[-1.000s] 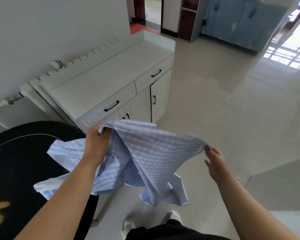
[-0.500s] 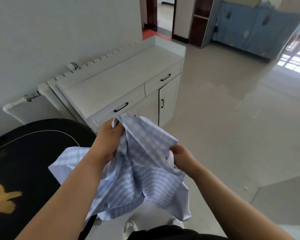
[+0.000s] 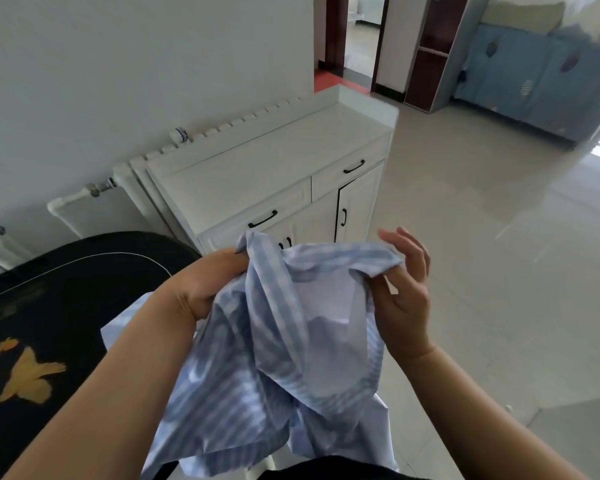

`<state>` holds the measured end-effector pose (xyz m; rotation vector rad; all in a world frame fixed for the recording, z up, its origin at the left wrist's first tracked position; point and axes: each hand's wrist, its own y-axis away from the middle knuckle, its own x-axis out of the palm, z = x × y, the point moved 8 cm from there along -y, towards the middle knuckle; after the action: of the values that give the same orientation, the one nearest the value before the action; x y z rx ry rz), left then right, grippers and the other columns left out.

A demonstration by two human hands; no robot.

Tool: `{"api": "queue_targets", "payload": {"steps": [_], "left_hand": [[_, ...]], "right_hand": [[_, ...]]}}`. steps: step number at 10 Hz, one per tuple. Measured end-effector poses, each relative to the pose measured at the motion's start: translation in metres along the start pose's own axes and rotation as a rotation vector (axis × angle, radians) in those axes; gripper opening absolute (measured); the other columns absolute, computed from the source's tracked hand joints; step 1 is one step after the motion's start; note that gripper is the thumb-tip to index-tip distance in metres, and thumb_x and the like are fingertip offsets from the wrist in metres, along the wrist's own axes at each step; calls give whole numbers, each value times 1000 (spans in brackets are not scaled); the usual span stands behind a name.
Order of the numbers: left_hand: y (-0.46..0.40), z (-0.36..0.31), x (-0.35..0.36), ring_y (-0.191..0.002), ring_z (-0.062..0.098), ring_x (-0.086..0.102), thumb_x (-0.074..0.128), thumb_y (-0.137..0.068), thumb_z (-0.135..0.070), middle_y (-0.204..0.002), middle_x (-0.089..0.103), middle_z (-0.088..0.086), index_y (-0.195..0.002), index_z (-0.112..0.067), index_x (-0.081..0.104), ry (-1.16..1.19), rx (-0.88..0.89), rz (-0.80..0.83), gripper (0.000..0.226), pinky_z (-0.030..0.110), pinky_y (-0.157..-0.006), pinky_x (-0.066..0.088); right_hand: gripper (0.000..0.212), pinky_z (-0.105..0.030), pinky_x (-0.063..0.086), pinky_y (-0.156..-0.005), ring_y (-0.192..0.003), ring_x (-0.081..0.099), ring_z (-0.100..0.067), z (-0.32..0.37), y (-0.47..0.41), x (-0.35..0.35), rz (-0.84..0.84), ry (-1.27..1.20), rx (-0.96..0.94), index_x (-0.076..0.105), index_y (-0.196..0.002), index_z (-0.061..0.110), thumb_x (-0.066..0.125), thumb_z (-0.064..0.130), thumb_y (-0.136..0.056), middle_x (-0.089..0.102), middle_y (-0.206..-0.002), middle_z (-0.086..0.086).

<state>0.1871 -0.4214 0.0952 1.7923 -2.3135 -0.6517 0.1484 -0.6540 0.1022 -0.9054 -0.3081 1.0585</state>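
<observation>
Striped shirt [image 3: 278,341], pale blue and white, hangs bunched in the air in front of the person, held up between both hands above the tiled floor [image 3: 499,271]. The left hand [image 3: 205,289] has its fingers curled tight round a gathered fold at the garment's upper left edge. The right hand [image 3: 402,292] pinches the upper right edge between the thumb and a fingertip, while its other fingers [image 3: 400,242] stand spread and loose above the cloth. Between the two grips the fabric sags into an open pocket that shows its paler inside (any label there is lost among the folds). The lower part falls in crumpled layers down to the bottom of the view. One corner on the left lies across the edge of the black table [image 3: 49,306], though whether it touches the top cannot be told. That table bears a golden painted figure [image 3: 25,375]. Behind the hands stands a white cabinet [image 3: 257,174] with dark handles, against the wall.
</observation>
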Motion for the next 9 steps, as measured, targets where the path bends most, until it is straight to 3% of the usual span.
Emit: {"api": "queue_targets", "payload": {"steps": [1, 2, 3, 4, 5, 6, 7, 8, 9], "left_hand": [[1, 9, -4, -45, 3, 62, 37, -99, -6, -49, 65, -9, -79, -13, 54, 62, -52, -26, 28, 16, -44, 50], [11, 8, -7, -53, 7, 66, 46, -95, -14, -57, 69, -3, -74, -13, 66, 58, -80, 14, 28, 20, -50, 54], [11, 8, -31, -78, 26, 70, 52, -95, -28, -83, 73, 16, -83, -7, 74, -83, -81, -78, 33, 36, -69, 57], [10, 1, -63, -69, 25, 60, 49, -97, -28, -80, 68, 20, -79, -2, 66, -601, 12, -334, 35, 35, -66, 47], [14, 16, -71, -71, 20, 59, 51, -95, -24, -75, 65, 5, -70, -16, 63, -767, -8, -237, 28, 30, -63, 44], [29, 24, -66, -116, 6, 55, 73, -78, -38, -124, 59, -15, -123, -34, 56, -668, 19, 61, 49, 27, -97, 44], [47, -8, -41, -136, -6, 31, 79, -62, -57, -148, 34, -23, -141, -40, 28, -340, 219, 278, 95, 25, -113, 26], [52, -44, -6, -138, 3, 32, 71, -72, -57, -151, 35, -12, -145, -26, 29, -314, 344, 389, 90, 24, -112, 29], [39, -75, 14, -85, 15, 65, 54, -88, -54, -94, 68, 0, -101, -16, 65, -346, 400, 108, 42, 26, -82, 51]], "right_hand": [[15, -13, 42, -84, -94, 55, 3, -3, -10, 1, 10, -58, 151, 66, -90, 1, 53, -7, -85, 57, -102, 24], [14, -8, 40, -71, -75, 53, 7, 2, -16, 3, -2, -139, 311, 64, -85, 6, 55, -5, -88, 58, -79, 23], [14, -5, 39, -63, -64, 53, 9, 5, -23, 6, -38, -222, 531, 65, -82, 14, 60, 4, -90, 61, -65, 25], [12, -4, 37, -57, -56, 50, 5, 18, -33, 15, 51, -222, 561, 67, -81, 17, 63, 9, -89, 59, -58, 17], [14, -5, 36, -54, -55, 46, -1, 29, -40, 20, 108, -207, 554, 67, -78, 20, 64, 11, -89, 58, -61, 4], [20, -8, 36, -53, -55, 44, -3, 31, -47, 18, 132, -166, 535, 65, -74, 28, 65, 15, -88, 58, -62, 2], [19, -15, 39, -54, -55, 46, -4, 39, -54, 18, 198, -121, 497, 65, -74, 35, 65, 22, -87, 59, -61, 4], [10, -22, 40, -56, -55, 45, -5, 49, -58, 19, 236, -93, 454, 70, -76, 26, 67, 25, -86, 61, -67, -1], [8, -17, 37, -55, -53, 43, -5, 57, -59, 18, 261, -88, 431, 70, -77, 22, 69, 23, -85, 56, -61, 3]]}}
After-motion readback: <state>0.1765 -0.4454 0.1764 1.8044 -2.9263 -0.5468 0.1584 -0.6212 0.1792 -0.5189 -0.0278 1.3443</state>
